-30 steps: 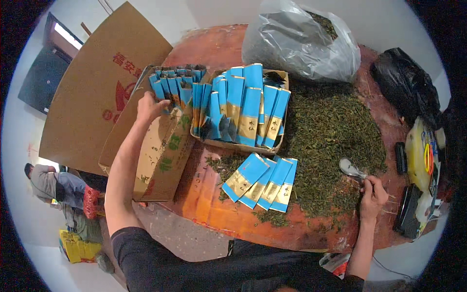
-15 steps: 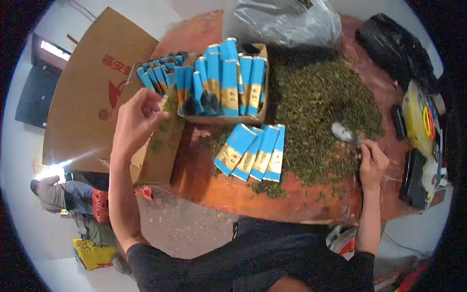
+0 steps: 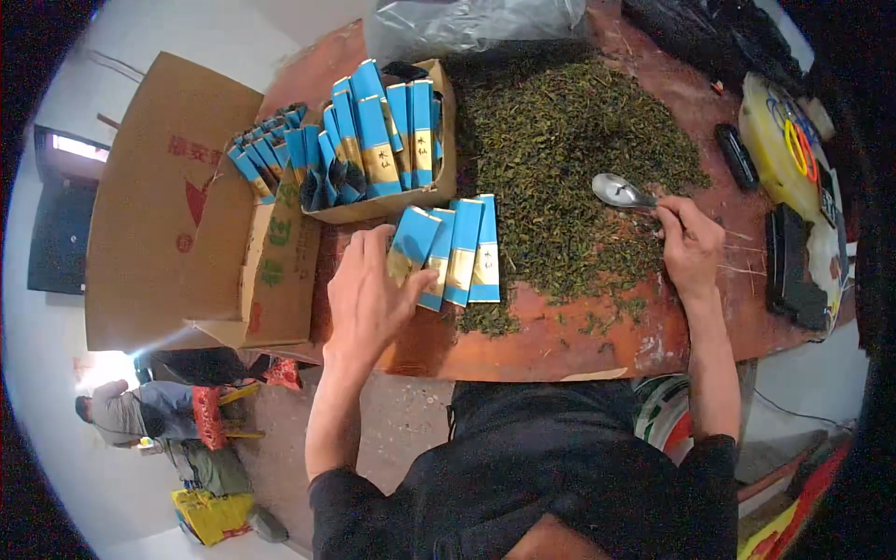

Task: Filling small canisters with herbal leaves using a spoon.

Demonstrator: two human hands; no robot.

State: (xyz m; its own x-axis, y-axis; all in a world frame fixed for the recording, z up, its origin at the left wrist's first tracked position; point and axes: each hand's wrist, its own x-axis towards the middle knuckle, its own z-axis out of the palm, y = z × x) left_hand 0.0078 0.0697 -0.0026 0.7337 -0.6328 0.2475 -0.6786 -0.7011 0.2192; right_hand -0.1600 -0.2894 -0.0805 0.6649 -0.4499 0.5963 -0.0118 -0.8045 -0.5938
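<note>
My left hand (image 3: 364, 294) is at the leftmost of several blue and gold paper packets (image 3: 413, 241) that lie fanned out on the table. Its thumb and fingers are apart around that packet, and the hand covers the packet's lower end. In my right hand (image 3: 693, 245) is a metal spoon (image 3: 620, 190), gripped by its handle. The spoon's bowl is over a wide heap of dried green tea leaves (image 3: 569, 140) and looks nearly bare, with a dark speck or reflection in it.
Behind the loose packets, a small cardboard box (image 3: 383, 203) holds several upright ones. Left of it stands a large open carton (image 3: 154, 233) with more packets. A clear plastic bag (image 3: 476, 23) and a black bag (image 3: 728, 37) lie at the back. A black object (image 3: 789, 266) is at right.
My left hand has moved from beside the large carton right and toward me, to the loose packets. The right hand still holds the spoon over the leaves. The whole view has shifted.
</note>
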